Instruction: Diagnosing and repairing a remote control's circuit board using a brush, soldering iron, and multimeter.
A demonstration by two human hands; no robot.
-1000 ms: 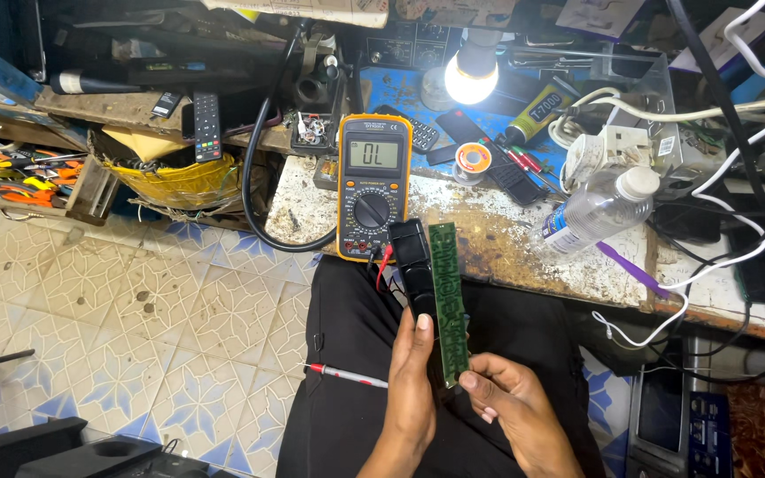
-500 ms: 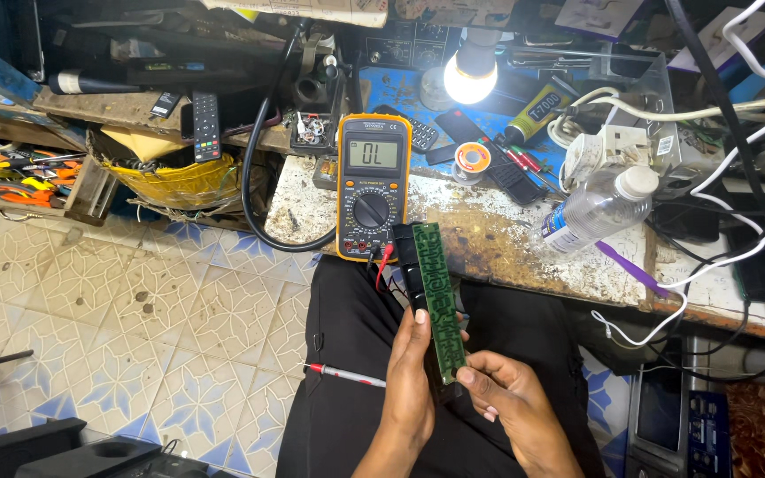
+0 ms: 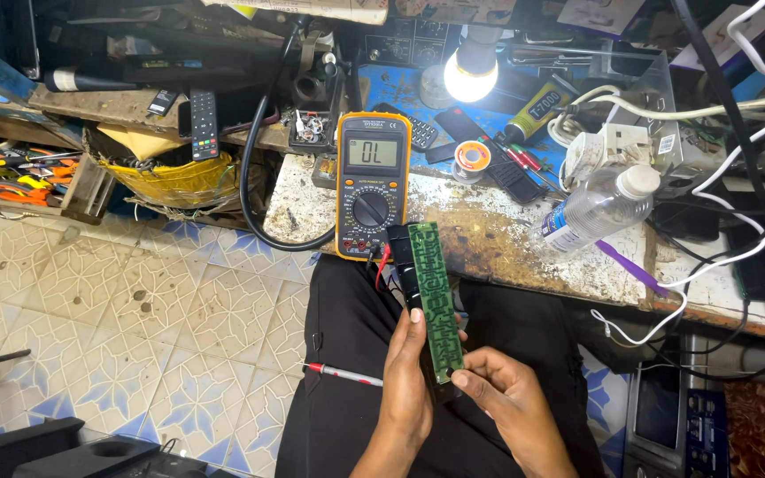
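Observation:
My left hand (image 3: 409,381) grips a black remote shell (image 3: 403,265) together with a long green circuit board (image 3: 436,296), thumb lying on the black part. My right hand (image 3: 506,403) pinches the lower end of the green board from the right. Both are held over my lap in black trousers, just in front of the bench edge. A yellow multimeter (image 3: 372,184) lies on the bench right behind the board, its red and black leads hanging down. A red probe (image 3: 343,374) rests across my left thigh.
A lit bulb (image 3: 469,78) shines at the back of the worn bench (image 3: 506,239). A plastic bottle (image 3: 595,208), glue tube (image 3: 537,111), solder reel (image 3: 471,159), white cables (image 3: 692,265) and adapter crowd the right. A black remote (image 3: 203,119) and a tool tray (image 3: 11,177) sit left above the tiled floor (image 3: 117,336).
The board and black shell have tilted and shifted slightly left and closer to the multimeter; both hands keep their hold.

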